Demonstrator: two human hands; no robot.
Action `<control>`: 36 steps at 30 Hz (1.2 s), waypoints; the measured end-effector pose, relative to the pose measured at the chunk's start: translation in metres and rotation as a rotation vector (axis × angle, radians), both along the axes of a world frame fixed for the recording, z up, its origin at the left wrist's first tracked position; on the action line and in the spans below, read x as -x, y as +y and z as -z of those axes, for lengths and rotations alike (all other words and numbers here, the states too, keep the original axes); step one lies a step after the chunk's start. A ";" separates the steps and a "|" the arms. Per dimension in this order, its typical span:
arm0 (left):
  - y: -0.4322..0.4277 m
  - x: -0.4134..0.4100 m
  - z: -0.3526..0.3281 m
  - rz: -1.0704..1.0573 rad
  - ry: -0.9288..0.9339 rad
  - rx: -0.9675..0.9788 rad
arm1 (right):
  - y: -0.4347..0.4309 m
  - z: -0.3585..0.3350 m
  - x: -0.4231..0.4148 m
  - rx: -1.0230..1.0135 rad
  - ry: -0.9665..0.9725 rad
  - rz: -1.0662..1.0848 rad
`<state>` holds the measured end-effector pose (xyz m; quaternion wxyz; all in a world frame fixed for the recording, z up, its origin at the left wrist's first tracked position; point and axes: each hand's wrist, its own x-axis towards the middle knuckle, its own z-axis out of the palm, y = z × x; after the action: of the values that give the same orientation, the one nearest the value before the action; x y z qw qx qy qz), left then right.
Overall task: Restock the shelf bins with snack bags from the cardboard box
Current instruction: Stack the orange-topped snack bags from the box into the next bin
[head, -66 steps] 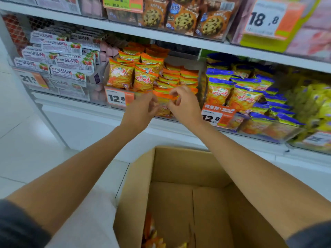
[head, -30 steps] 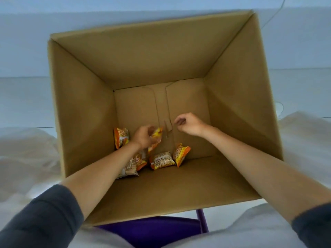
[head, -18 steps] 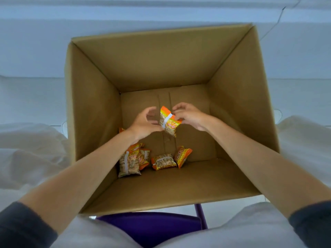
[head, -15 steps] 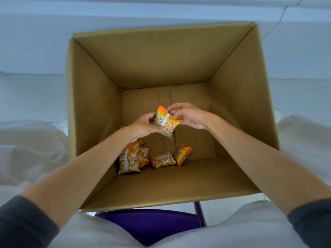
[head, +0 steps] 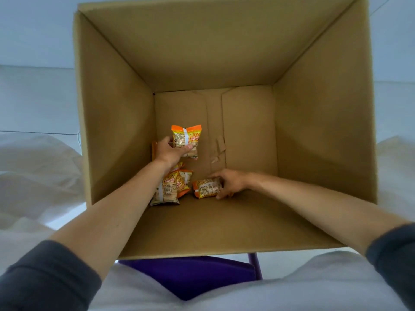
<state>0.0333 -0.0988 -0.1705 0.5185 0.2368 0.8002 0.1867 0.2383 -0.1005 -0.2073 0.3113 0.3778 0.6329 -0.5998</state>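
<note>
I look straight down into a deep cardboard box (head: pixel 112 122). My left hand (head: pixel 167 151) grips an orange snack bag (head: pixel 186 140) and holds it upright above the box floor. My right hand (head: pixel 229 182) is low at the near side of the floor, its fingers curled round a second orange bag (head: pixel 205 188) lying there. A few more orange bags (head: pixel 170 187) lie in a small heap under my left forearm, partly hidden by it. The shelf bins are out of view.
The box stands on a purple stool (head: pixel 188 277) between my knees, which are covered in white cloth (head: pixel 292 288). Pale floor (head: pixel 33 97) surrounds the box. The far and right parts of the box floor (head: pixel 247 131) are bare cardboard.
Earlier both hands were at the shelf bin, then dropped into the box and held one bag together. Now the left hand keeps that bag alone and the right hand has gone down onto another bag.
</note>
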 end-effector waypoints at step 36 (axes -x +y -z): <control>0.034 -0.017 -0.082 0.085 -0.290 -0.203 | 0.087 -0.135 -0.021 0.160 0.365 1.041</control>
<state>0.0504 -0.0648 -0.0889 0.6094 0.2924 0.6831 0.2767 0.2589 -0.0134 -0.0718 -0.1129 0.5057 0.3588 -0.7764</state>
